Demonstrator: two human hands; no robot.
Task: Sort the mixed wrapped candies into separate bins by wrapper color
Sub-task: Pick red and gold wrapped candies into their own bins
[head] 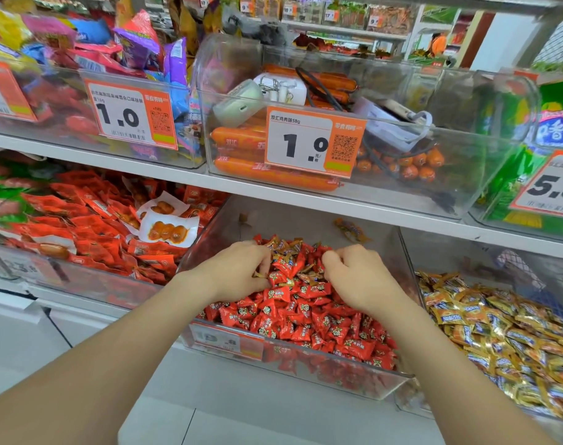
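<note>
While both forearms reach in from 6 o'clock, the left hand (238,271) and right hand (358,274) sit knuckles-up inside the middle bin (305,359), a clear tub on the lower shelf. Red-wrapped candies (305,319) fill this bin. Gold-wrapped candies (285,246) lie mixed among them toward its 12 o'clock end, just beyond the fingertips.

Left hand: fingers curled tight, gripping a gold-wrapped piece (259,275) that shows beneath them at the hand's 3 o'clock edge.

Right hand: fingers curled down into the heap, tips among the wrappers. Whether anything is held cannot be determined.

The hands are near each other but apart, with red candies between them. One stray wrapped piece (350,229) lies alone on the bare floor at the bin's 1 o'clock corner.

At 3 o'clock of the middle bin, just beside it, the right bin (459,248) carries a gold pile (498,332). At 9 o'clock, red snack packets (90,226) fill another tub. At 12 o'clock, on the shelf above, orange sausages (238,136) lie behind a price tag (315,142) reading 1.0.
</note>
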